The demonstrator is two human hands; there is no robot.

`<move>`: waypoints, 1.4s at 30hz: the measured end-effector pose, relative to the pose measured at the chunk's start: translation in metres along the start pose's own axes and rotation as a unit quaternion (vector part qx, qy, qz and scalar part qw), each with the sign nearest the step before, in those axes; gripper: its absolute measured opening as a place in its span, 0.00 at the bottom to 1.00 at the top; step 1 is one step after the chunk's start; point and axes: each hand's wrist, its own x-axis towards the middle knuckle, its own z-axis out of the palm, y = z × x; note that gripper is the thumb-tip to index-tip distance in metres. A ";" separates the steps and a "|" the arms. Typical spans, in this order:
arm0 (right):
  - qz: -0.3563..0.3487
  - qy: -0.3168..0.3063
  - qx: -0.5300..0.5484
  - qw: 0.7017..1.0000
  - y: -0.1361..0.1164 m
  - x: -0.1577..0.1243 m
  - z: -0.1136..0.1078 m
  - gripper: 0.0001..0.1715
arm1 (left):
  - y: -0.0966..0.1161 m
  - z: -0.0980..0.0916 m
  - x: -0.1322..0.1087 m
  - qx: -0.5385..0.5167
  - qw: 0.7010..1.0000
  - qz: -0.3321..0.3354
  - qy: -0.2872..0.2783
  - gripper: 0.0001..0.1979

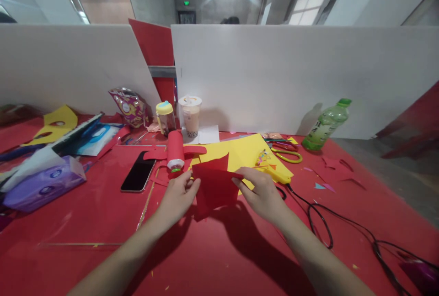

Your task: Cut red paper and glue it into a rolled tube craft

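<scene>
A piece of red paper (216,188) is held up over the red table, its top edge uneven with a peak near the middle. My left hand (180,193) pinches its left edge between thumb and fingers. At the upper right corner, my right hand (260,191) grips the same paper. Behind it lies a yellow sheet (252,147) flat on the table. A red-wrapped roll (175,150) with red strips out to both sides is just beyond my left hand. The yellow glue gun (279,176) with a black cord rests beyond my right hand.
A phone (138,172), a purple tissue pack (48,184) and a snack bag (129,106) are on the left. A lidded jar (165,120) and a milk tea cup (190,118) stand behind. Yellow-handled scissors (288,155) and a green bottle (325,124) are at the right, before white panels (274,76).
</scene>
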 end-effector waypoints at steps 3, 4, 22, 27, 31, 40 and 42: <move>0.024 0.064 -0.029 0.997 -0.002 -0.001 0.002 0.11 | 0.002 0.000 -0.002 -0.004 1.000 -0.016 -0.012 0.11; 0.023 0.081 -0.038 0.996 -0.004 -0.002 0.003 0.15 | 0.003 0.000 -0.003 -0.012 0.999 -0.029 -0.008 0.09; -0.030 -0.233 -0.043 0.971 -0.018 -0.012 0.002 0.18 | 0.025 0.004 -0.024 0.151 0.980 0.131 0.000 0.10; 0.003 -0.261 0.007 0.965 -0.023 -0.009 -0.015 0.13 | 0.029 -0.005 -0.021 0.251 0.934 0.251 0.049 0.09; 0.034 -0.238 -0.007 0.971 -0.029 -0.012 -0.015 0.11 | 0.031 -0.001 -0.025 0.199 0.950 0.237 -0.034 0.08; 0.037 -0.229 0.072 0.970 -0.036 -0.010 -0.004 0.09 | 0.024 0.009 -0.034 0.212 0.939 0.254 -0.093 0.12; 0.050 -0.223 0.073 0.971 -0.037 -0.010 -0.004 0.09 | 0.024 0.010 -0.033 0.209 0.941 0.255 -0.069 0.12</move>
